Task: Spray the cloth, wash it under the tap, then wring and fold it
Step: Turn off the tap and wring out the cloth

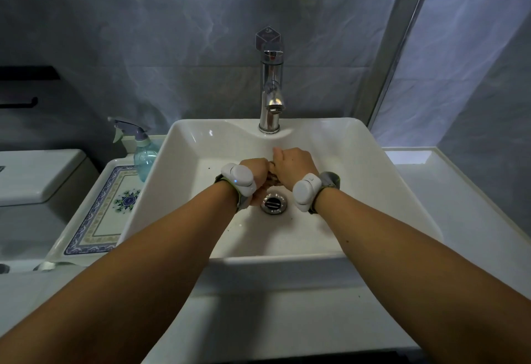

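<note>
The white sink (359, 179) was wide and smooth, with open room on every side of the two hands in the middle of the frame. The left hand (258, 173) and right hand (293, 163) were curled tight, side by side. Both gripped a small brown cloth (273, 181) bunched between them, just above the round metal drain (273, 205).

— What fills the middle of the frame?
— Two hands inside a white square ceramic basin (362, 191), just above its round metal drain (273, 204). The left hand (257, 173) and right hand (292, 165) grip a small brown wadded cloth (273, 179) between them.
— And around them?
— A tall chrome tap (271, 90) stands at upper centre. At left, a clear teal spray bottle (145, 155) sits on a blue-patterned white tray (97, 220).
</note>
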